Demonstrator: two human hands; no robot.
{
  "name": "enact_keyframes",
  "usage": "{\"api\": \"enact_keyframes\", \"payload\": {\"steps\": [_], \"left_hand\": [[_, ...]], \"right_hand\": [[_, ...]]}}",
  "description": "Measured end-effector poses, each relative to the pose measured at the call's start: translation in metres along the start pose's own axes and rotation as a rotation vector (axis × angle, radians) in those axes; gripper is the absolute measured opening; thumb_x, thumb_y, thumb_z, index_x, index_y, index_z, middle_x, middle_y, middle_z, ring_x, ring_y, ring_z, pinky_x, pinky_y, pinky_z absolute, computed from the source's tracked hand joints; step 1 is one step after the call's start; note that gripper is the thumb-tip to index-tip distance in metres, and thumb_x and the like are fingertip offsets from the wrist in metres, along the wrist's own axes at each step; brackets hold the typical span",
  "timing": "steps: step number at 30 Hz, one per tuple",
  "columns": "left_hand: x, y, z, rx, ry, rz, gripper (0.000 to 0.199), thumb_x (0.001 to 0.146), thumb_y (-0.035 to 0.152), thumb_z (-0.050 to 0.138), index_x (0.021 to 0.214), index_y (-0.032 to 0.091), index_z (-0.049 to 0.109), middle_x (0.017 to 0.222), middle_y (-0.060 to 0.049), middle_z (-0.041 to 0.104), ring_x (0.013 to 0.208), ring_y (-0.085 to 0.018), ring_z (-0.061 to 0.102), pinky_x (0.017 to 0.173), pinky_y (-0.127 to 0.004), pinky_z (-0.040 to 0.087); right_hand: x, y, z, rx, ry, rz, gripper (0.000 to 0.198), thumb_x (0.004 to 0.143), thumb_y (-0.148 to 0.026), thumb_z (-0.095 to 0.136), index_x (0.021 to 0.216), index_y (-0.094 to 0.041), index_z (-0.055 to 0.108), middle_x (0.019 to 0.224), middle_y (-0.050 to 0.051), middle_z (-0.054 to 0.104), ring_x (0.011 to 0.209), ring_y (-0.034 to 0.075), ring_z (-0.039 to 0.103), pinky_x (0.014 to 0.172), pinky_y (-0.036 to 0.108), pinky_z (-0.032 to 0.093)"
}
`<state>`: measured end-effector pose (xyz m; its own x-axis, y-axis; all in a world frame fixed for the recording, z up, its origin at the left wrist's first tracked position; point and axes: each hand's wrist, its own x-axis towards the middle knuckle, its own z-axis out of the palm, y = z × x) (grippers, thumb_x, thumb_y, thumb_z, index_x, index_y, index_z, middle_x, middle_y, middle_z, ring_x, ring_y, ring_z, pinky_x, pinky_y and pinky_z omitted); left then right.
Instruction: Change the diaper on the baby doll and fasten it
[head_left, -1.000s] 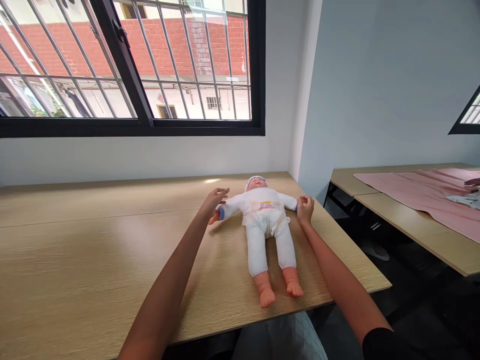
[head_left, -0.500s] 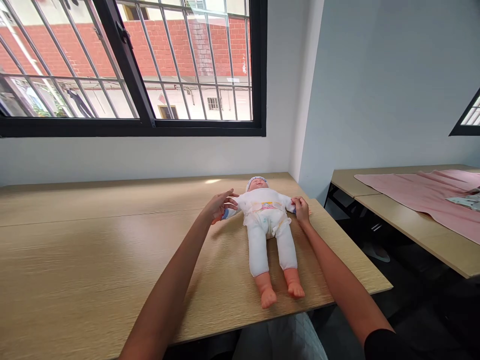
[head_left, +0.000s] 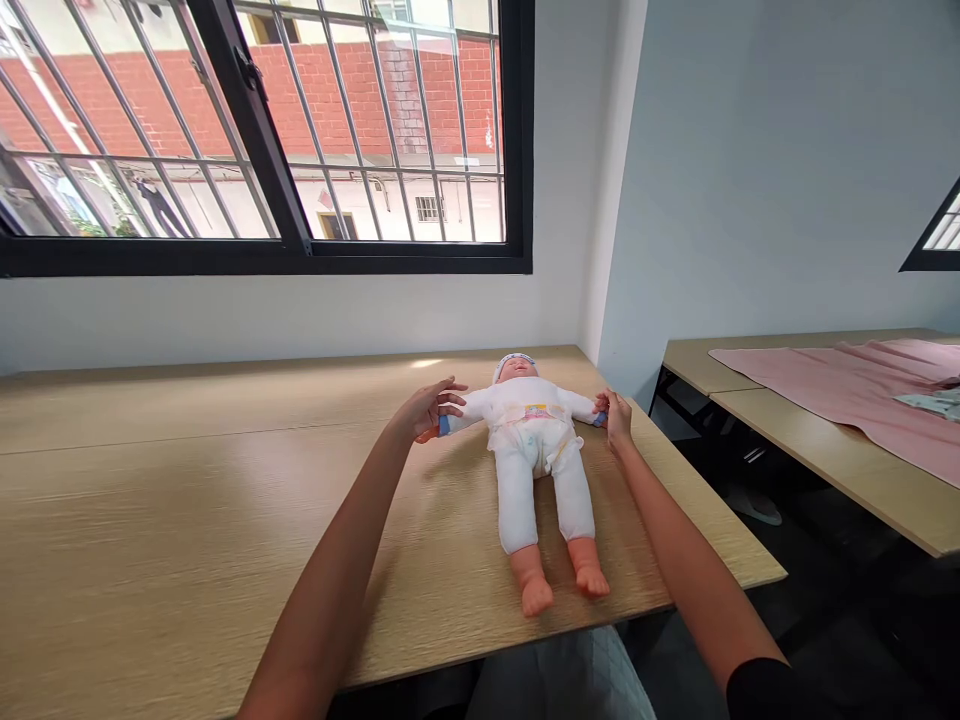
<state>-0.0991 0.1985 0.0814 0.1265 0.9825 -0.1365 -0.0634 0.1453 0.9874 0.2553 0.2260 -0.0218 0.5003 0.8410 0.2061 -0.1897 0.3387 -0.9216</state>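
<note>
A baby doll (head_left: 534,450) in white clothes and a cap lies on its back on the wooden table (head_left: 187,520), arms spread wide, bare feet toward me. My left hand (head_left: 429,410) holds the end of the doll's arm on the left side, at its blue cuff. My right hand (head_left: 618,416) grips the end of the doll's other arm, near the table's right edge.
A barred window (head_left: 262,130) fills the wall behind the table. To the right, across a gap, a second table (head_left: 810,420) carries a pink cloth (head_left: 847,390). The white wall corner (head_left: 600,250) stands just behind the doll's head.
Both hands moved inward along the doll's arms half a second ago, then back out to the arm ends. The doll's arms are stretched wide again.
</note>
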Motion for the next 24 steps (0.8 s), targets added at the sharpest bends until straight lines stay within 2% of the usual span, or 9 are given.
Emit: {"api": "enact_keyframes", "payload": {"steps": [4,9,14,20,24], "left_hand": [[-0.006,0.009,-0.006,0.051,-0.01,-0.026,0.026,0.068,0.038,0.074,0.082,0.017,0.069,0.07,-0.004,0.068,0.056,-0.016,0.063,0.05,-0.025,0.048],[-0.011,0.016,-0.009,0.147,0.009,-0.06,0.027,0.069,0.039,0.072,0.085,0.017,0.069,0.068,-0.004,0.066,0.055,-0.016,0.061,0.051,-0.027,0.047],[-0.015,0.017,0.0,0.106,-0.014,-0.061,0.028,0.065,0.037,0.074,0.083,0.016,0.068,0.063,-0.001,0.062,0.049,-0.014,0.057,0.048,-0.026,0.043],[-0.016,0.016,0.003,0.112,-0.047,-0.014,0.035,0.062,0.039,0.076,0.087,0.017,0.068,0.071,-0.004,0.066,0.064,-0.019,0.064,0.058,-0.028,0.047],[-0.011,0.013,-0.001,0.129,-0.023,0.008,0.032,0.064,0.038,0.075,0.088,0.017,0.069,0.069,-0.003,0.064,0.056,-0.015,0.059,0.052,-0.026,0.044]], "right_hand": [[0.004,0.002,-0.004,0.006,0.071,0.011,0.035,0.067,-0.052,0.06,0.066,-0.017,0.06,0.053,-0.003,0.056,0.048,0.01,0.051,0.038,0.019,0.033],[0.005,0.001,-0.006,0.015,0.106,0.043,0.036,0.066,-0.054,0.06,0.067,-0.018,0.06,0.052,-0.003,0.054,0.046,0.01,0.049,0.037,0.019,0.032],[0.002,-0.003,-0.003,0.025,0.057,0.063,0.041,0.066,-0.058,0.06,0.07,-0.018,0.06,0.058,-0.001,0.057,0.05,0.011,0.053,0.037,0.019,0.032],[-0.002,-0.004,0.002,0.058,-0.048,0.05,0.041,0.065,-0.058,0.063,0.071,-0.018,0.062,0.059,0.0,0.059,0.055,0.013,0.056,0.046,0.022,0.042],[-0.002,-0.006,0.001,0.099,-0.041,0.039,0.042,0.064,-0.06,0.064,0.068,-0.018,0.061,0.057,-0.001,0.057,0.051,0.012,0.054,0.047,0.023,0.042]]}}
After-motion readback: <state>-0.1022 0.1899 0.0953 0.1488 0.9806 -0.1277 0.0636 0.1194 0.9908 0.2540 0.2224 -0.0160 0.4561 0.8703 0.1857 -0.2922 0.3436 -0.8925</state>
